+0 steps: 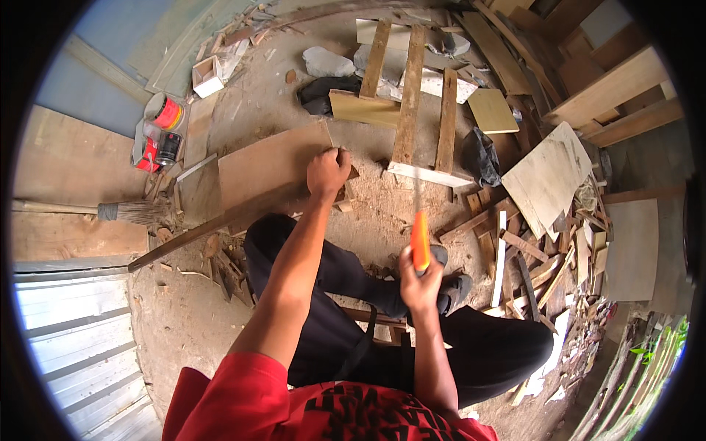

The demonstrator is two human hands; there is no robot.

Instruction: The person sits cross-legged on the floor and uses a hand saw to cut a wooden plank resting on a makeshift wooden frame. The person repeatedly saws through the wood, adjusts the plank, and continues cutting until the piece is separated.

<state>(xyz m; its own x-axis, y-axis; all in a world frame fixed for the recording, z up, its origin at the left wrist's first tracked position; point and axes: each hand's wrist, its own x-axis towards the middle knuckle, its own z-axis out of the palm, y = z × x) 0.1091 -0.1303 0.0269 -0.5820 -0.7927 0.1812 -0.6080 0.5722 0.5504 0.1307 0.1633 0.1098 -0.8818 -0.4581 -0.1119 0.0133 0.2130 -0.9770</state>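
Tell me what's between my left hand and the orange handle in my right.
In the head view, small wood scraps lie near your left hand, then sawdust-strewn ground stretches to the orange handle.

Saw blade [418, 192]: thin grey blur; teeth too faint to make out. Saw handle [420, 239]: lower part hidden by right hand [421, 285]. Left hand [329, 173], over right edge of board [272, 165]: fingertips tucked out of sight; can't tell whether they grip anything. Broom [108, 212], near left edge of floor [169, 323]: shaft cut off by dark rim. Shirt [243, 397]: cut off below. Scraps [523, 246] toward floor's right edge: smallest too tiny to identify.
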